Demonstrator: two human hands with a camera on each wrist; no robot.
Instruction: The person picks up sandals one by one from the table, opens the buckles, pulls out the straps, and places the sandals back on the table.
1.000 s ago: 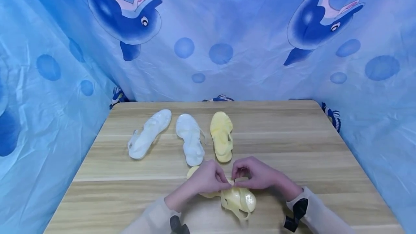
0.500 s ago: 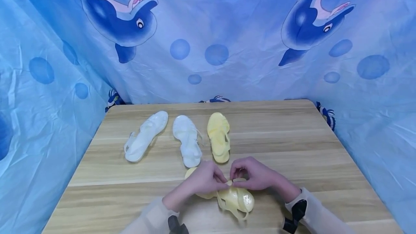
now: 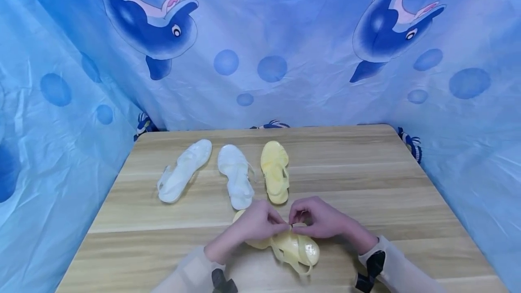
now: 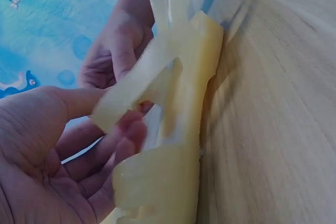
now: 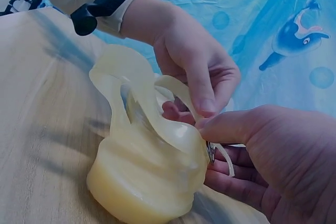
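A glossy pale yellow jelly sandal [image 3: 295, 248] lies slantwise on the table under both hands in the head view. My left hand [image 3: 258, 221] pinches its strap [image 5: 181, 90] between thumb and forefinger. From the other side my right hand [image 3: 319, 217] pinches the sandal at a small metal buckle [image 5: 211, 152]. The two hands' fingertips meet there, thumb close to thumb in the right wrist view. A thin strap end [image 5: 229, 162] sticks out past the buckle. In the head view the fingers cover the buckle.
Behind the hands, a second yellow sandal [image 3: 277, 189] lies toe away. Left of it are two white sandals, one nearly straight [image 3: 239, 189] and one slanted [image 3: 177, 182]. The wooden table [image 3: 366, 162] is backed by a blue dolphin-print curtain [image 3: 317, 35].
My left fingertips have shifted slightly right, up against the right hand's fingertips at the buckle. The right hand keeps its place, and the other sandals lie as before.
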